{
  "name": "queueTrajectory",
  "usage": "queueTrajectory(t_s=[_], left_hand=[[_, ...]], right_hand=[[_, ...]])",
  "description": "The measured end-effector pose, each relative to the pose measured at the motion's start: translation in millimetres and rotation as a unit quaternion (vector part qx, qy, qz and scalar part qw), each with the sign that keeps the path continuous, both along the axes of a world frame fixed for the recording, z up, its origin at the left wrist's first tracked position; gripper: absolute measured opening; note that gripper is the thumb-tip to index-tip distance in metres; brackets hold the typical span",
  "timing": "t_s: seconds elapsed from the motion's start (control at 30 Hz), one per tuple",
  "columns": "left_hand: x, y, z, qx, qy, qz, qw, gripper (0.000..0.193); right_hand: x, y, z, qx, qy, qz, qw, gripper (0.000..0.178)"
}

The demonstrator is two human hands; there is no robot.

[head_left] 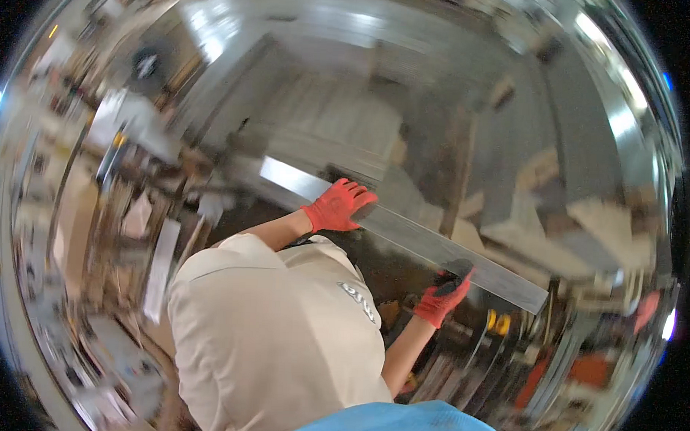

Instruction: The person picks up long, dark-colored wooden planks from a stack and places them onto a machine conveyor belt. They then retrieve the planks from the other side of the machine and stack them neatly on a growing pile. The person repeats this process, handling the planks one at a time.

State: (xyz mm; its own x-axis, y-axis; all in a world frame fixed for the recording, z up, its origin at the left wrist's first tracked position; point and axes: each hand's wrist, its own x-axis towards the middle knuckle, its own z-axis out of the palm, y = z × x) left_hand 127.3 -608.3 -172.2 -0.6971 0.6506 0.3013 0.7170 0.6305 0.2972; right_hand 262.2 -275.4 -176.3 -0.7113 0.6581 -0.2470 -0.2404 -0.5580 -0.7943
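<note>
A long, flat grey metal bar [409, 234] slants across the middle of the view, its left end higher than its right. My left hand [336, 205], in a red glove with a dark palm, grips it left of its middle with the fingers over the top. Closer to the bar's right end, my right hand [443, 293] holds it from the near edge, in a matching glove. Its dark-coated fingertips press against the bar, and its grip is partly blurred. The bar is held in front of my beige shirt.
Large grey stacks or boards [515, 145] stand beyond the bar on the right. Pale upright pieces [162, 266] and blurred workshop clutter fill the left side. Yellow-tipped tools [498, 323] lie near my right forearm. Blue cloth [398, 426] shows at the bottom.
</note>
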Motion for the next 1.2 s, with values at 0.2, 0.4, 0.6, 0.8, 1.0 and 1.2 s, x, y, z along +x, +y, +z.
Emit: queueTrajectory(t_s=[0.2,0.4,0.6,0.8,1.0,1.2], left_hand=[[79,-182,-120,0.074,-0.152,0.314,0.934,0.066],[72,-264,-152,0.133,-0.214,0.595,0.764,0.067],[-63,-409,-172,0.059,-0.168,0.699,0.693,0.073],[-199,-553,-193,0.044,-0.182,0.731,0.657,0.064],[-271,-613,-204,-0.011,-0.230,0.726,0.648,0.068],[-273,-650,-290,-0.087,0.019,0.866,0.492,0.075]], right_hand=[[-130,-65,14,-0.001,-0.037,0.187,0.982,0.030],[-156,-164,-50,0.118,-0.149,0.395,0.899,0.018],[-103,-220,-179,0.134,-0.263,0.484,0.824,0.021],[-83,-225,-212,0.017,-0.393,0.422,0.817,0.022],[-37,-166,-234,0.019,-0.448,0.323,0.834,0.019],[-30,-132,-216,0.063,-0.423,0.346,0.835,0.015]])
